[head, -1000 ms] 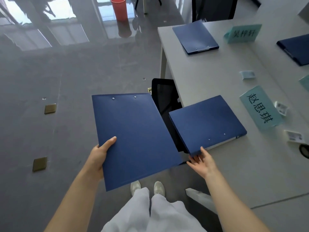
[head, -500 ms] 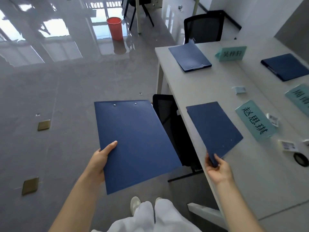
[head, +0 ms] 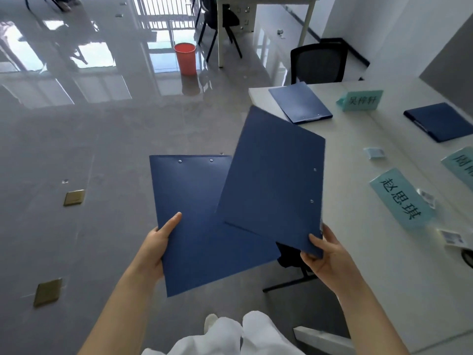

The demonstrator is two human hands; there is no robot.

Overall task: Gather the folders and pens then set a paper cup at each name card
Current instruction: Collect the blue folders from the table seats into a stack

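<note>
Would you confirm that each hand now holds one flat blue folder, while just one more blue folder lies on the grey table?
Not quite: the head view shows two more on the grey table, not one, a flat blue folder by the far edge and a darker blue folder at right. The rest holds: the left hand and right hand each hold one flat blue folder.

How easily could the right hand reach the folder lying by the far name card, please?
Probably not yet: the right hand grips a lifted folder, and the far folder lies well up the table, though nothing blocks it.
</note>
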